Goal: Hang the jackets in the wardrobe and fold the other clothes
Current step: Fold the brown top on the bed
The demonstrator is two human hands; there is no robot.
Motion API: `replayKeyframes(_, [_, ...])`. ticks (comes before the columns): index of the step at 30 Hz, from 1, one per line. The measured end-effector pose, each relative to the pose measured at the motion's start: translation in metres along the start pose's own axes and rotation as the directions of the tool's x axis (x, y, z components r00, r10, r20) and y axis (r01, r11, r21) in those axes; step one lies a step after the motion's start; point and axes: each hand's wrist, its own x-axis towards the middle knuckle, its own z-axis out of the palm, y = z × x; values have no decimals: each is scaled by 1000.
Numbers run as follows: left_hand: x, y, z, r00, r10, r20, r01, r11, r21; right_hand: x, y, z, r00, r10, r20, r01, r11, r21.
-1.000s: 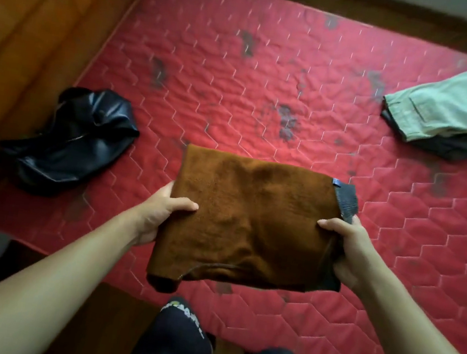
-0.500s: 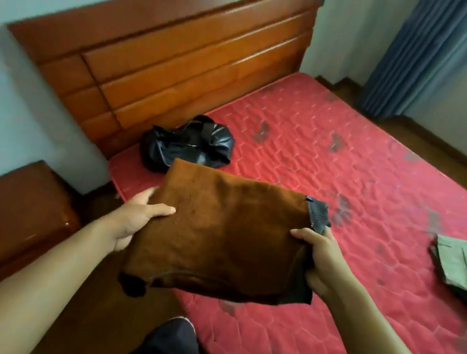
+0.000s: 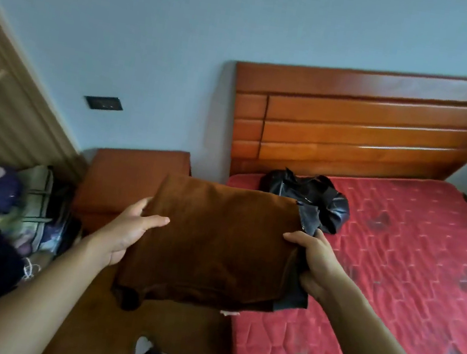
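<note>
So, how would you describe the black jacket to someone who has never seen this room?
Find the wooden headboard behind the red mattress. Just below it, at the mattress corner, lies the black jacket. It is crumpled and shiny, unlike the folded brown garment held in front.

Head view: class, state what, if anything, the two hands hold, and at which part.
Both hands hold the folded brown garment: the left hand grips its left edge, the right hand its right edge, thumbs on top.
</note>
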Motion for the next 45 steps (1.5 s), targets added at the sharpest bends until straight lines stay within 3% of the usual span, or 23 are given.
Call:
replayKeyframes(12, [27,29,-237,950,18,-313,-65,988,-140,88,36,282,963,67,261,-18,982,-186])
replayKeyframes(17, [30,33,-305,912,-37,-409,-44,981,-187,113,47,370,929,121,350,-17,958,-285])
replayKeyframes(26, [40,37,-374,818,-115,-564,-78,949,-305,180,62,503,827,284,485,-17,875,-483])
replayKeyframes(35, [55,54,-403,623,-209,-754,-223,876,-427,233,59,652,654,413,634,82,794,-602])
replayKeyframes(45, [44,28,-485,494,-326,-806,-358,768,-531,217,121,785,532,495,688,168,734,-658])
